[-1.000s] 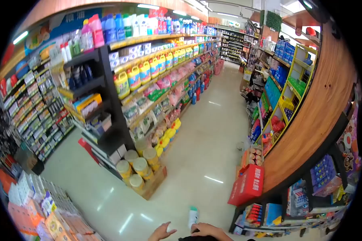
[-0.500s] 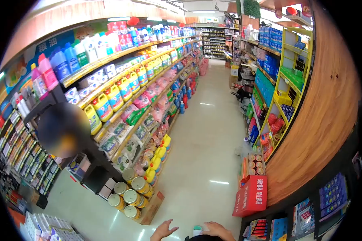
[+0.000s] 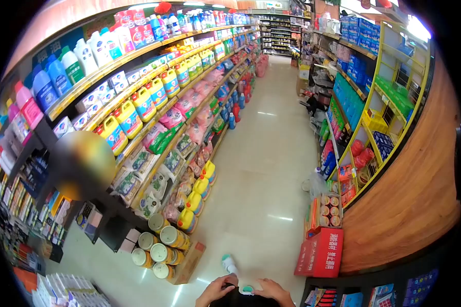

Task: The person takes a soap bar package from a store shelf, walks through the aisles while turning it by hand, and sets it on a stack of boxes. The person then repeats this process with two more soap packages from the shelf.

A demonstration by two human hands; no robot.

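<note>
At the bottom edge of the head view, my left hand (image 3: 219,287) is in front of my dark clothing, its fingers loosely bent and slightly apart. Opposite it, my right hand (image 3: 269,289) has its fingers stretched inward at the clothing's other side. I see nothing held in either hand, though the fingertips are small in view. Between and ahead of them, a shoe (image 3: 229,264) in white and pale green is on the floor. Part of a second shoe (image 3: 247,289) shows between the hands.
An aisle floor (image 3: 251,169) runs ahead. Left are shelves of bottles, yellow jugs (image 3: 128,118) and bagged goods, with lidded tins (image 3: 162,253) beside a cardboard box (image 3: 190,263). Right are a red box (image 3: 320,253), a yellow rack (image 3: 378,71) and a wooden panel (image 3: 404,215).
The view has moved forward along the aisle and tilted slightly down. A shoe has come into sight ahead of my hands. Both hands remain low, the left fingers now more bent.
</note>
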